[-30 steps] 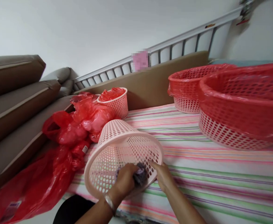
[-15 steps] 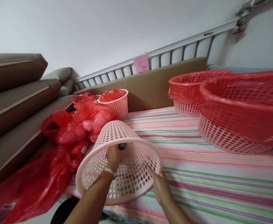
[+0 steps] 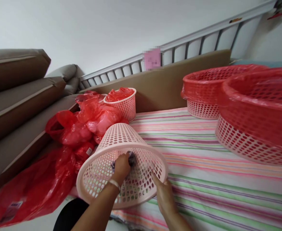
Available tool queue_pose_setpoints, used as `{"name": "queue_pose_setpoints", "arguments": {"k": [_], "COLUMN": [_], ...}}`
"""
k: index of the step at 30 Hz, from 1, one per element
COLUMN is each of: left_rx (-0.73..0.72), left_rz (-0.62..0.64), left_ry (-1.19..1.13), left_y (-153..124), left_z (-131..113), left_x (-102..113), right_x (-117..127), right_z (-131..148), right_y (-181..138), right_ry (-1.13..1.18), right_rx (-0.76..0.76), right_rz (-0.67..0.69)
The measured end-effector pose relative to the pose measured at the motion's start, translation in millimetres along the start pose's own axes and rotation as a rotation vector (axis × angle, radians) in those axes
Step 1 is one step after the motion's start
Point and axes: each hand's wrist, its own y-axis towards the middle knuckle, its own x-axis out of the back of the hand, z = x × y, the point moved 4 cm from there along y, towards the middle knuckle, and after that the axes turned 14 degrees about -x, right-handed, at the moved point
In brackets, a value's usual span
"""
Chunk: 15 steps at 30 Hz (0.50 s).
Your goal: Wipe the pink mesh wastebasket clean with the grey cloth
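Note:
A pale pink perforated plastic basket [image 3: 120, 136] lies on its side on the striped sheet, its mouth facing me. Inside it is my left hand [image 3: 122, 165], closed around a bunched greyish cloth [image 3: 132, 158] near the inner wall. My right hand [image 3: 163, 192] grips the rim on the right, thumb inside and the fingers mostly hidden outside the basket.
Red plastic bags [image 3: 90, 120] are heaped left of the basket. Behind stands a smaller pink basket [image 3: 126, 107] with red plastic inside. Two red-lined baskets [image 3: 202, 109] [image 3: 247, 138] stand at right. Grey-brown cushions [image 3: 18, 96] are stacked at left; a railing [image 3: 179, 48] runs along the wall.
My left hand has shifted slightly right and lower inside the basket, and more of the cloth shows. My right hand stays on the rim. The view has turned a little left.

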Motion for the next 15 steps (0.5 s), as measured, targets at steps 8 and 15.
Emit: {"name": "queue_pose_setpoints", "arguments": {"k": [8, 15], "left_rx": [-0.289, 0.023], "left_rz": [0.07, -0.308], "left_ry": [-0.283, -0.135], "left_y": [-109, -11], "left_z": [-51, -21], "left_x": [6, 57], "right_x": [-4, -5], "right_z": [5, 3], "right_y": [-9, -12], "right_ry": [0.021, -0.034], "right_rx": [0.023, 0.008], "right_rz": [0.022, 0.033]}}
